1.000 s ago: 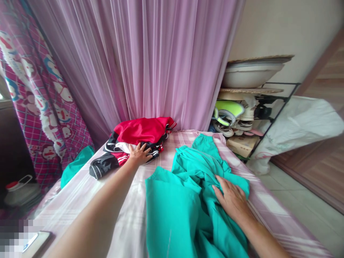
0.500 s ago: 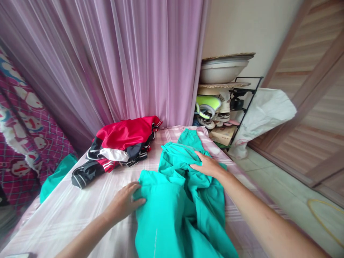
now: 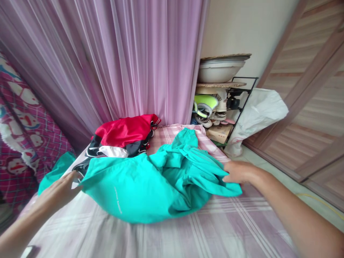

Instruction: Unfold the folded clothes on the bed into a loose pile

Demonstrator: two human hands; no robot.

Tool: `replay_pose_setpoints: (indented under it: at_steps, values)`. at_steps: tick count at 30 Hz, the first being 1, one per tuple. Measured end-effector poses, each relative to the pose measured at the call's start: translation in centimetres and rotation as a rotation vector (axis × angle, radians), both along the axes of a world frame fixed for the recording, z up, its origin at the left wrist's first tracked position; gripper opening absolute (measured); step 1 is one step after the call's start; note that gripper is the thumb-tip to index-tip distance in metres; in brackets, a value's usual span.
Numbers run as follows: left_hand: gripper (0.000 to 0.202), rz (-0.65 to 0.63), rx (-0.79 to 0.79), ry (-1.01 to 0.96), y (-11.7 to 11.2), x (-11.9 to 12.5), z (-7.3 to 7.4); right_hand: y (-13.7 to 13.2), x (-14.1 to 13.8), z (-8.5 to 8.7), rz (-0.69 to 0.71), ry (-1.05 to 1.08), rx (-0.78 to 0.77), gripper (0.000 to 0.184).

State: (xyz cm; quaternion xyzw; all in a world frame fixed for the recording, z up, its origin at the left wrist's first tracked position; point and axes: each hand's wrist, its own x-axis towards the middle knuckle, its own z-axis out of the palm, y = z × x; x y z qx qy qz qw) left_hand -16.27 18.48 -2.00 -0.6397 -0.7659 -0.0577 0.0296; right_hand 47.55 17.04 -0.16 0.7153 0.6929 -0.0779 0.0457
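Observation:
A thin teal garment with small white lettering and a gathered elastic cuff stretches across the bed in front of me. I cannot tell whether it is a jacket or trousers. My left hand pinches its left corner, pulled out to the side. On the opposite side, my right hand has its fingers closed on a bunched fold. Between my hands the cloth sags, its right half crumpled and its cuffed end pointing away from me. Behind its left part lies a pile of red, black and white clothes, partly covered.
The bed has a pink-and-white checked sheet. A purple curtain hangs behind. A rack at the right back holds shoes and basins, beside a white bag. More teal cloth lies at the left edge.
My hands have moved apart, left hand to the left and right hand to the right. The teal garment has swung from lengthwise to spread sideways, its near part lifted and drawn left.

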Motion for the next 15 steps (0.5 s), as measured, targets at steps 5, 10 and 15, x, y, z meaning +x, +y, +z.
replay_pose_setpoints:
  at_steps: [5,10,15]
  values:
    - [0.057,-0.271,0.134,-0.028,1.1,7.2,2.3,3.1,-3.9,2.3,-0.007,-0.034,0.205,0.045]
    - [0.053,-0.545,0.023,-0.039,4.3,19.3,2.6,7.9,-8.6,-0.3,0.032,0.037,0.099,0.074]
    - [0.066,-0.578,-0.156,-0.029,6.7,26.5,-0.9,8.4,-8.3,-3.9,0.022,-0.013,-0.047,0.067]
